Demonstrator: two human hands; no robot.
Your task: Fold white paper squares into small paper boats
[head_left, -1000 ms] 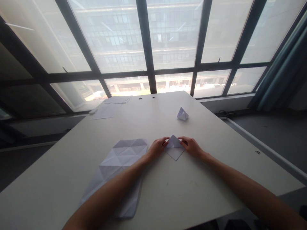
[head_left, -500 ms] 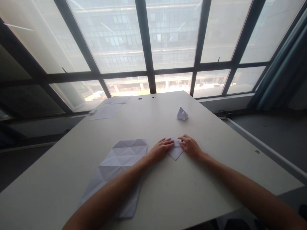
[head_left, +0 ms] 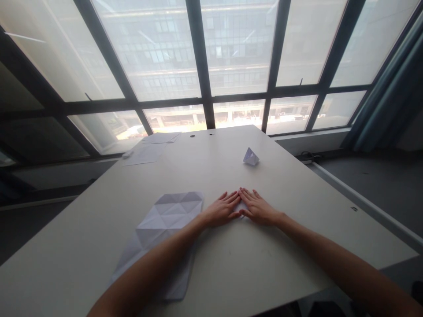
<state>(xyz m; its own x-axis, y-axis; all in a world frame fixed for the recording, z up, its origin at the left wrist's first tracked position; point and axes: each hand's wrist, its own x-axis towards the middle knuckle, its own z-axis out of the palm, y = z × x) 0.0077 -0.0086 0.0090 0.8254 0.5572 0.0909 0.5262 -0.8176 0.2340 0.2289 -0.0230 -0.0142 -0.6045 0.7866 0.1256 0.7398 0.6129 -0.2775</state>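
A small folded piece of white paper [head_left: 241, 207] lies flat on the table, mostly covered by my two hands. My left hand [head_left: 222, 209] presses on its left side, with the fingers stretched out. From the right, my right hand [head_left: 257, 207] lies flat over the other side, fingers extended. The fingertips of both hands meet at the far edge of the paper. Beyond them stands a small folded paper pyramid [head_left: 251, 157]. A large creased sheet [head_left: 168, 215] rests to the left, partly under my left forearm.
The white table [head_left: 211, 171] reaches to a wall of windows [head_left: 236, 48]. Several loose paper sheets [head_left: 148, 147] lie at its far left, beside a small pale object [head_left: 127, 154]. A blue curtain [head_left: 390, 83] hangs on the right.
My right hand has gone from curled fingers at the paper's edge to lying flat on it. My left hand has shifted slightly nearer me, thumb now out along the near side.
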